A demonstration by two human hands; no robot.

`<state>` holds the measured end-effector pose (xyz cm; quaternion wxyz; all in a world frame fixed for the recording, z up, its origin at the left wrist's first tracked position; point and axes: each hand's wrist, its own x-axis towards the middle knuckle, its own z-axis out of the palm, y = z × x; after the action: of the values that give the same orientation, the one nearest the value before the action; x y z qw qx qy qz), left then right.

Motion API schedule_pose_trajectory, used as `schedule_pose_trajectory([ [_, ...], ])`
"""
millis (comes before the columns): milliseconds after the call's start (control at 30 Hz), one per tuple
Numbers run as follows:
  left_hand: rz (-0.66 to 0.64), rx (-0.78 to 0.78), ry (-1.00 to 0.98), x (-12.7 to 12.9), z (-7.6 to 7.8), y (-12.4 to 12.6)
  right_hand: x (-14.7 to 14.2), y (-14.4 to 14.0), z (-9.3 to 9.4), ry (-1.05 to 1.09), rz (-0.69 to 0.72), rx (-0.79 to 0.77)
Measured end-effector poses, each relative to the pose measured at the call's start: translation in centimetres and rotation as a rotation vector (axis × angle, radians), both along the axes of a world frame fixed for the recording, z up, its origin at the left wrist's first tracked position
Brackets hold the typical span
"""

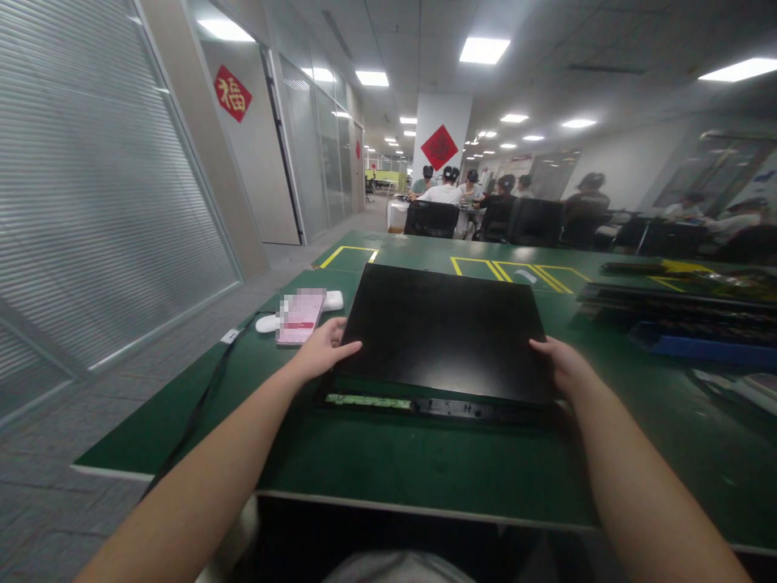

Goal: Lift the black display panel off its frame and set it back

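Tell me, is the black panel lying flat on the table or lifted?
Lying flat on the green table: the black panel rests there, left hand and right hand at its sides.

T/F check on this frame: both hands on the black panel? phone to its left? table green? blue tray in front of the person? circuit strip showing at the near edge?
1. Both hands grip the black panel: true. The left hand holds its left edge, the right hand its right edge.
2. The pink phone lies right of the panel: false. It lies to the panel's left, beside a white object.
3. The table has a red top: false. It is green, with yellow marked lines.
4. A green circuit strip shows along the panel's near edge: true.
5. The blue tray sits between the person's arms: false. It is off to the right.
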<state>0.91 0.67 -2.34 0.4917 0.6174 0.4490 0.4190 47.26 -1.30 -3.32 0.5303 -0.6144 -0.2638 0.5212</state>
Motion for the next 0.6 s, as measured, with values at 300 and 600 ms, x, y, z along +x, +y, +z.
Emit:
schedule_pose_trajectory([
  [300, 0.037, 0.045, 0.023, 0.0, -0.5, 0.3, -0.2, -0.3, 0.2, -0.072, 0.044, -0.03],
  [600, -0.022, 0.035, -0.029, -0.3, -1.1, 0.7, -0.4, -0.6, 0.6, -0.053, 0.072, -0.043],
])
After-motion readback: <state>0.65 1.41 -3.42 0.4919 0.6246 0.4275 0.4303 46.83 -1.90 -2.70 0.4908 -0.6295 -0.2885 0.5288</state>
